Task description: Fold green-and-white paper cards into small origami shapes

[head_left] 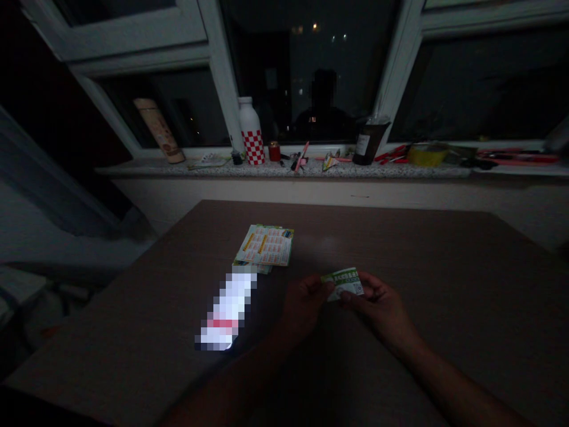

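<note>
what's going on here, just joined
A person's left hand and right hand hold a small green-and-white card between them, over the table. A lit phone lies to their left, with a few printed sheets stacked just beyond it.

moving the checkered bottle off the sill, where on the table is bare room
Bare tabletop lies between the right hand and the table's right edge, and left of the lit screen. It's crowded between screen and stacked papers and along the windowsill.
</note>
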A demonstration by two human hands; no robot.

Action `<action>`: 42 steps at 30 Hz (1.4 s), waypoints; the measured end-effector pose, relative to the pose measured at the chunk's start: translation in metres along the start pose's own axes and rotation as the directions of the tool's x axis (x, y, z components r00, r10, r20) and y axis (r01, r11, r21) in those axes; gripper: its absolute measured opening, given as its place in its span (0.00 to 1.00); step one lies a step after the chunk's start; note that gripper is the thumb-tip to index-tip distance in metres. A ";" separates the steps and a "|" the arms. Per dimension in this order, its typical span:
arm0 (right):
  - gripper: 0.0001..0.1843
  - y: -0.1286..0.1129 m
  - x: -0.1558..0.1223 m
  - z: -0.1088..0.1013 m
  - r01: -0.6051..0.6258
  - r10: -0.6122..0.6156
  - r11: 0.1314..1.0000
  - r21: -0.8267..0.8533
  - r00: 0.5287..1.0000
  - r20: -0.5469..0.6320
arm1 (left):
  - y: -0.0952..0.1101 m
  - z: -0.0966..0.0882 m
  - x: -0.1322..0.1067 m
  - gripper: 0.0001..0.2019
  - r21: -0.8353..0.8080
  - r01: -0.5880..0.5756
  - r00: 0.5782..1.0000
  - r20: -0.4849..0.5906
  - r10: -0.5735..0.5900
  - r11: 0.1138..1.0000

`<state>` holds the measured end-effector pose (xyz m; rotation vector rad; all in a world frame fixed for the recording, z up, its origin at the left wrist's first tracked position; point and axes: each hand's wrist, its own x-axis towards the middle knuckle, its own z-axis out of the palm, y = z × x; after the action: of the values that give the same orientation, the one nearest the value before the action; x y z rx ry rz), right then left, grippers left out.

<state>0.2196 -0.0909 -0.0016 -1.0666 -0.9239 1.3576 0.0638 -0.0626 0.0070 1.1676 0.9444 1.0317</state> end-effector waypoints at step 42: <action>0.28 -0.010 -0.006 0.018 0.024 -0.057 0.976 -0.215 0.987 -0.150 | 0.003 0.011 -0.004 0.12 -0.115 0.072 0.997 -0.003 -0.072 0.991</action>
<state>0.2053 -0.0949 0.0136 -1.2904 -0.9841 1.1420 0.0726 -0.0685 0.0123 1.0283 0.9146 1.0192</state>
